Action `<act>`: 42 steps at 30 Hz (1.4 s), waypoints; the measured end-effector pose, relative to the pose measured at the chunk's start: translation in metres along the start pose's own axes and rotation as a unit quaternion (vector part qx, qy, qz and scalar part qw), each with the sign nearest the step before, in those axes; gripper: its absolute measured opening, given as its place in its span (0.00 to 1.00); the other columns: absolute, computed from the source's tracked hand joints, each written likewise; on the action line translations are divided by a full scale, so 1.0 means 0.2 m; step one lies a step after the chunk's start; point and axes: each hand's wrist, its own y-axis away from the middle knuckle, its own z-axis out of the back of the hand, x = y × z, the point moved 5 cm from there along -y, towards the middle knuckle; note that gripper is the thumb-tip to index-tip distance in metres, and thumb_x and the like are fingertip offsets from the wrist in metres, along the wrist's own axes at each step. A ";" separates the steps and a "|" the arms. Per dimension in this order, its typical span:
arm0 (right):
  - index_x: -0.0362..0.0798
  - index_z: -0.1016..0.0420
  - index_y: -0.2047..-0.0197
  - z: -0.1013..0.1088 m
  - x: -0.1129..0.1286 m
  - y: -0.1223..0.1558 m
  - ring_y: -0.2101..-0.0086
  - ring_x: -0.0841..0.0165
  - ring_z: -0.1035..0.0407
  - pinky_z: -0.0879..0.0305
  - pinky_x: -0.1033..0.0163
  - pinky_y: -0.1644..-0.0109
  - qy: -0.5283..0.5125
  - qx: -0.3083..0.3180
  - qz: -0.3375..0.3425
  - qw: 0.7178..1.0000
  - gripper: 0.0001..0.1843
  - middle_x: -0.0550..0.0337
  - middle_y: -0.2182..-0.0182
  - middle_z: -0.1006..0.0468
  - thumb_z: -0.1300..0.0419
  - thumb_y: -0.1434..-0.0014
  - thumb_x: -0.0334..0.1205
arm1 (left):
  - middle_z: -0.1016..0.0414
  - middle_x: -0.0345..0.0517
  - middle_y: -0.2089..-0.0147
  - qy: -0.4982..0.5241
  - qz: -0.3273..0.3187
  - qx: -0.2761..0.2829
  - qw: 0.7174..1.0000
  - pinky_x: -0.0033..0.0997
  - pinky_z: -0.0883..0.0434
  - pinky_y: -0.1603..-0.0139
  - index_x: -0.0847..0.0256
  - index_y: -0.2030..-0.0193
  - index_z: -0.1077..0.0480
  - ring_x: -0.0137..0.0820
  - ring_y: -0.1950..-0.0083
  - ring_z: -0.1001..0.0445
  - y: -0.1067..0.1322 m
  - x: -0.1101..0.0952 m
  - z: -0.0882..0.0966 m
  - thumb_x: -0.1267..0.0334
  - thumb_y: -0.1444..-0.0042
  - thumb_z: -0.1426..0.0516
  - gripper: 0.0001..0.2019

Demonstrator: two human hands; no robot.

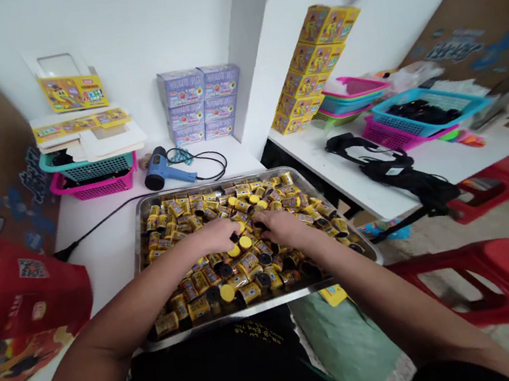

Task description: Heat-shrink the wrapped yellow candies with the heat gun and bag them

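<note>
A shallow metal tray (379, 255) in front of me is filled with small yellow-labelled canisters (249, 262), many lying on their sides, with black or yellow ends showing. Over the middle of the pile, my left hand (221, 234) has its fingers closed around a canister with a black end (234, 237). My right hand (280, 225) is a little to the right, curled down among the canisters. Its fingertips are partly hidden, and what they hold cannot be made out. Several yellow caps (245, 243) show near both hands.
Behind the tray lies a blue heat gun (164, 168) with a black cable. Purple boxes (182, 98) and baskets (96, 187) stand along the wall. On the right-hand table are stacked yellow boxes (307, 69) and a black strap bundle (389, 170). Red stools (501, 278) stand at right.
</note>
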 end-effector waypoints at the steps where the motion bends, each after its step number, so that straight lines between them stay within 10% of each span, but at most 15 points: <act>1: 0.46 0.29 0.39 -0.01 -0.01 0.00 0.48 0.57 0.25 0.34 0.61 0.47 0.000 -0.002 0.001 1.000 0.24 0.46 0.46 0.21 0.36 0.38 0.33 | 0.20 0.46 0.51 0.002 -0.001 -0.002 1.000 0.30 0.29 0.56 0.56 0.51 0.24 0.38 0.51 0.22 0.00 0.00 0.00 0.72 0.50 0.39 0.18; 11: 0.50 0.30 0.62 -0.02 -0.10 -0.06 0.65 0.66 0.30 0.37 0.63 0.60 -0.182 -0.067 0.000 0.981 0.16 0.61 0.66 0.24 0.29 0.52 0.32 | 0.21 0.52 0.49 0.015 0.069 -0.077 0.995 0.34 0.27 0.53 0.60 0.54 0.27 0.42 0.49 0.21 -0.02 -0.01 -0.04 0.71 0.47 0.38 0.12; 20: 0.51 0.36 0.65 0.17 -0.55 -0.19 0.76 0.73 0.38 0.42 0.66 0.75 -0.560 -0.203 -0.133 0.792 0.32 0.68 0.73 0.31 0.21 0.65 0.49 | 0.27 0.38 0.73 0.420 0.216 -0.182 0.862 0.24 0.36 0.74 0.62 0.59 0.29 0.28 0.73 0.27 -0.02 0.36 0.21 0.66 0.44 0.35 0.09; 24: 0.48 0.30 0.64 0.24 -0.58 -0.38 0.75 0.71 0.36 0.38 0.65 0.72 -0.469 -0.149 -0.197 0.848 0.22 0.62 0.71 0.25 0.24 0.54 0.46 | 0.23 0.44 0.69 0.296 0.242 -0.136 0.914 0.27 0.29 0.66 0.65 0.56 0.24 0.32 0.67 0.22 -0.14 0.37 0.24 0.67 0.40 0.38 0.07; 28: 0.46 0.21 0.57 0.32 -0.54 -0.40 0.60 0.63 0.26 0.31 0.62 0.57 -0.233 -0.178 -0.241 0.925 0.14 0.54 0.60 0.18 0.30 0.46 0.42 | 0.22 0.57 0.46 0.053 0.219 -0.212 0.951 0.36 0.26 0.47 0.66 0.49 0.22 0.42 0.47 0.21 -0.16 0.31 0.27 0.68 0.37 0.41 0.12; 33: 0.48 0.18 0.60 0.22 -0.32 -0.19 0.64 0.64 0.25 0.32 0.63 0.58 -0.182 -0.091 -0.095 0.974 0.11 0.57 0.65 0.17 0.34 0.40 0.47 | 0.22 0.52 0.49 0.008 0.129 -0.202 0.971 0.37 0.27 0.46 0.62 0.53 0.22 0.40 0.48 0.22 -0.04 0.16 0.16 0.62 0.33 0.42 0.09; 37: 0.49 0.16 0.58 0.04 -0.11 -0.03 0.56 0.62 0.24 0.32 0.62 0.51 -0.112 0.009 0.058 0.992 0.11 0.56 0.58 0.15 0.30 0.46 0.38 | 0.22 0.51 0.49 -0.005 0.035 -0.125 0.992 0.36 0.27 0.47 0.59 0.55 0.21 0.40 0.46 0.24 -0.02 0.03 0.04 0.62 0.35 0.40 0.07; 42: 0.49 0.16 0.50 -0.01 -0.12 -0.06 0.54 0.62 0.22 0.31 0.62 0.47 -0.157 0.022 0.002 0.987 0.14 0.56 0.54 0.14 0.38 0.35 0.39 | 0.21 0.53 0.50 -0.044 0.031 -0.095 0.994 0.37 0.27 0.46 0.60 0.56 0.21 0.42 0.43 0.25 -0.11 -0.03 0.00 0.63 0.34 0.42 0.08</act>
